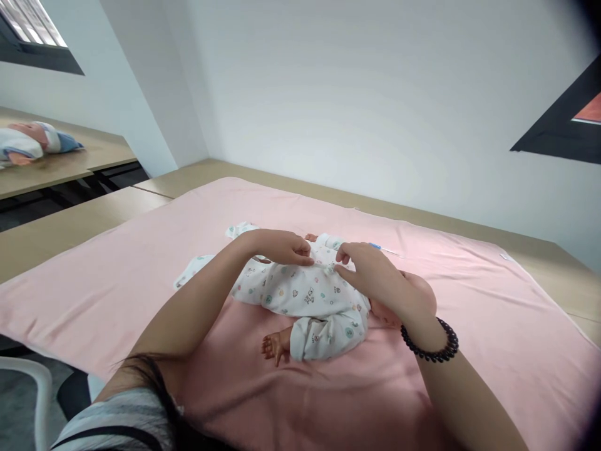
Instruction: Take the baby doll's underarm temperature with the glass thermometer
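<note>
A baby doll in a white patterned outfit [300, 291] lies on its back on a pink blanket [488, 307], its head to the right and its legs to the left. My left hand [286, 248] is over the front of the outfit, fingers curled and drawn together at the fabric. On the chest, near the neck, my right hand [364, 266] has thumb and fingers curved towards a small bit of the outfit. Whether either hand pinches cloth is too small to tell. My right forearm partly covers the doll's head [422, 291].
A blue-and-white thin object [382, 248] lies behind my right hand. The blanket covers most of a wooden table [286, 191] against a white wall. Another doll [35, 141] lies on a table at the far left. A white curved chair frame [42, 388] is at the lower left.
</note>
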`<action>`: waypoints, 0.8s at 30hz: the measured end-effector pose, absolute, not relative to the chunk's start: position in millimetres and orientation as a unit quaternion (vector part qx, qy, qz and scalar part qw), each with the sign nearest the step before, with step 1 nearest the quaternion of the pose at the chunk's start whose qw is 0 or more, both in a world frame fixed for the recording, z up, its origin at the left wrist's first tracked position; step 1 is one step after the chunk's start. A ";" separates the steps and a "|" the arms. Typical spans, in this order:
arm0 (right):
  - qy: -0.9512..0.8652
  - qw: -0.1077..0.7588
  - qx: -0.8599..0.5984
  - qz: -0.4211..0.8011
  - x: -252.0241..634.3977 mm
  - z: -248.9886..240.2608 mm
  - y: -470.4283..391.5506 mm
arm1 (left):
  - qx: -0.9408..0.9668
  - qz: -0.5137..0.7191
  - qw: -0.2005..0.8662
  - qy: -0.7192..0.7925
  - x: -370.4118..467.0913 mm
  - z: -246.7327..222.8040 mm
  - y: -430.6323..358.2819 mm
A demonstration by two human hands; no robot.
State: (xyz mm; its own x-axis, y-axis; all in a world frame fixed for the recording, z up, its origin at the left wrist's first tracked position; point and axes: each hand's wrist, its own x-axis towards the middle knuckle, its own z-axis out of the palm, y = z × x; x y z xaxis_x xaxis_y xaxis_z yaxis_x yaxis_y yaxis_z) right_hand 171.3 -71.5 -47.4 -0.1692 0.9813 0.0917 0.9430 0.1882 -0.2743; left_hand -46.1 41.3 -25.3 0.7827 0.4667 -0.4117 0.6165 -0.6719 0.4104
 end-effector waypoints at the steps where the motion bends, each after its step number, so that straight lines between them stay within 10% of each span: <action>1: -0.763 0.125 -0.626 0.095 169.6 -47.2 -72.0 | 0.905 -0.145 0.274 0.292 -49.9 -23.6 43.1; 24: -0.850 0.152 -0.493 0.103 143.0 -73.1 -62.4 | 0.928 -0.158 0.238 0.240 -59.0 -11.9 35.5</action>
State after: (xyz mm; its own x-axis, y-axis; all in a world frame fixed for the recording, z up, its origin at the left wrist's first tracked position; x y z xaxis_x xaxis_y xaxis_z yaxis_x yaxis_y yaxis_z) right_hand 143.0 -62.4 -73.1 -0.4674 0.8700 0.1567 0.8077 0.4923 -0.3244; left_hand -59.0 35.5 -11.9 0.8350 0.3695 -0.4077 0.5203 -0.7714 0.3663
